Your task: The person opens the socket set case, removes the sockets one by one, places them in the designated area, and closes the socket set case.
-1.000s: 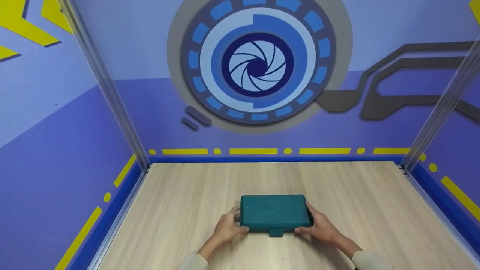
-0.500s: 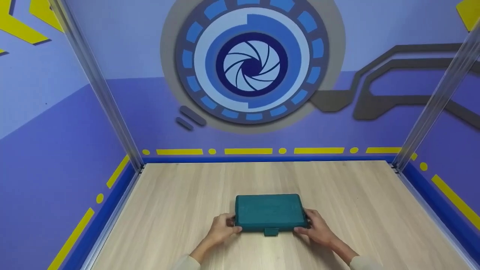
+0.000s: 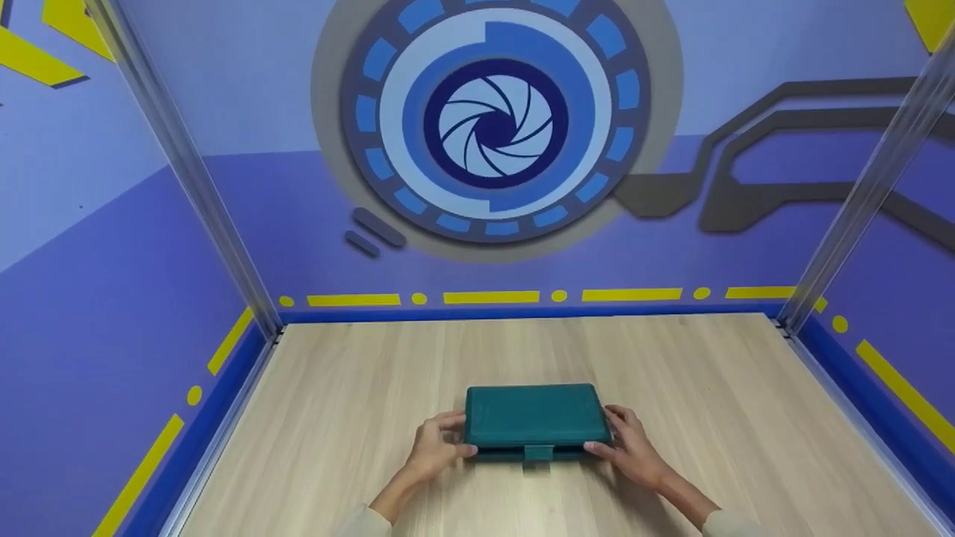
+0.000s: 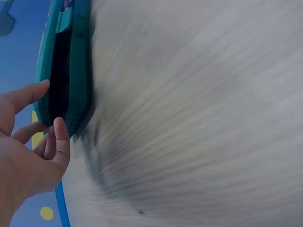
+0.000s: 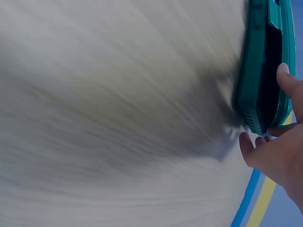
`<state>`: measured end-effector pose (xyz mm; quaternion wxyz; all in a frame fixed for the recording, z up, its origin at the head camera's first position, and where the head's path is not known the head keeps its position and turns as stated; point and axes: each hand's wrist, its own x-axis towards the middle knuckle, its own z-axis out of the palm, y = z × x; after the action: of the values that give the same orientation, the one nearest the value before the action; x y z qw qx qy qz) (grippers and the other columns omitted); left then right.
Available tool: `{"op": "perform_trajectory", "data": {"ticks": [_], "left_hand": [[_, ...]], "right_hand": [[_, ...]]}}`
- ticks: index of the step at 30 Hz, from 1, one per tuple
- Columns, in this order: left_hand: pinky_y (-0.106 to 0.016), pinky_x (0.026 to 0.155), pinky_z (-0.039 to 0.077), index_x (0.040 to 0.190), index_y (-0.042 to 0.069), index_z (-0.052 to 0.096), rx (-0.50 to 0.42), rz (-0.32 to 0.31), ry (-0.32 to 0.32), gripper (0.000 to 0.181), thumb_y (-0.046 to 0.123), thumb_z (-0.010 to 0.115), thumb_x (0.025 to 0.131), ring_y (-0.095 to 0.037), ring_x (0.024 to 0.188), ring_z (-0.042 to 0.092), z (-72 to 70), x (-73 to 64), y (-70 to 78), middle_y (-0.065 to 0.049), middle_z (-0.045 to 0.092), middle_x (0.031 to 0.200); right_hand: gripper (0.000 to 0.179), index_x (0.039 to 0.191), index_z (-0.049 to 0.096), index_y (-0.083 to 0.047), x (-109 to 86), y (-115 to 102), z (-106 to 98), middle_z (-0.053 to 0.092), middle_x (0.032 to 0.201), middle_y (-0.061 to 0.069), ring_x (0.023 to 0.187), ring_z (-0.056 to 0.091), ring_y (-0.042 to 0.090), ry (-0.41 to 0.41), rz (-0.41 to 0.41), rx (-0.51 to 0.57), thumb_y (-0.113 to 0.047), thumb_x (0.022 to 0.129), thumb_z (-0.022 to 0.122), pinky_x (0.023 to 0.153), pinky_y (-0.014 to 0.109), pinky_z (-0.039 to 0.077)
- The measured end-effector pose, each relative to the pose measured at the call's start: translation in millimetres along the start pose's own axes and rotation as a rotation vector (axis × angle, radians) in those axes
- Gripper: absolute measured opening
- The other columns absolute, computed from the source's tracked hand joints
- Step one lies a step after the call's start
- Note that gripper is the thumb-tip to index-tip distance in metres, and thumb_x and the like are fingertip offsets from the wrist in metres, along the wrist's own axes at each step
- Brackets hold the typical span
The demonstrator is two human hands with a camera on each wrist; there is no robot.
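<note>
Now lid [image 3: 533, 414] raised, front gap [image 4: 59, 80] newly showing; left grip [image 3: 434, 447], right grip [image 3: 634, 450] holding lid.

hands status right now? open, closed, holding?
Left hand: holding the green lid at its left end, thumb on the front edge.
Right hand: holding the same lid at its right end, thumb also on the front edge.
</note>
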<state>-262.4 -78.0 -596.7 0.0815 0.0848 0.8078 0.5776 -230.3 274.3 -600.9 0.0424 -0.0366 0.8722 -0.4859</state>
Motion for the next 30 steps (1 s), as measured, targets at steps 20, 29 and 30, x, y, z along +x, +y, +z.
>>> {"op": "perform_trajectory", "data": {"ticks": [20, 29, 30], "left_hand": [[-0.025, 0.083, 0.050, 0.131, 0.007, 0.067, -0.013, 0.211, 0.062, 0.040, 0.010, 0.075, 0.092, -0.028, 0.106, 0.060, -0.1, 1.3, 1.8, -0.016, 0.064, 0.127], [-0.021, 0.080, 0.048, 0.129, 0.011, 0.071, -0.034, 0.216, 0.155, 0.035, 0.019, 0.073, 0.095, -0.015, 0.098, 0.059, -5.8, 11.4, 14.4, -0.012, 0.070, 0.118], [-0.021, 0.080, 0.048, 0.129, 0.011, 0.071, -0.039, 0.211, 0.170, 0.035, 0.019, 0.073, 0.095, -0.014, 0.098, 0.059, -5.6, 13.3, 16.1, -0.012, 0.071, 0.118]], "right_hand": [[0.051, 0.141, 0.059, -0.002, 4.9, -13.4, -2.7, 0.060, 0.143, 0.020, 0.129, 0.062, 0.025, 0.175, -0.094, 0.190, -0.007, 0.092, 0.074, 0.103, 0.030, 0.051], [0.031, 0.128, 0.069, -0.005, 24.4, -16.1, -17.7, 0.076, 0.115, 0.007, 0.097, 0.068, 0.002, 0.258, -0.310, -0.063, -0.004, 0.097, 0.066, 0.084, 0.019, 0.054], [0.030, 0.128, 0.070, -0.006, 26.9, -17.5, -19.7, 0.076, 0.111, 0.007, 0.093, 0.068, 0.002, 0.262, -0.313, -0.075, -0.005, 0.098, 0.066, 0.082, 0.020, 0.054]]}}
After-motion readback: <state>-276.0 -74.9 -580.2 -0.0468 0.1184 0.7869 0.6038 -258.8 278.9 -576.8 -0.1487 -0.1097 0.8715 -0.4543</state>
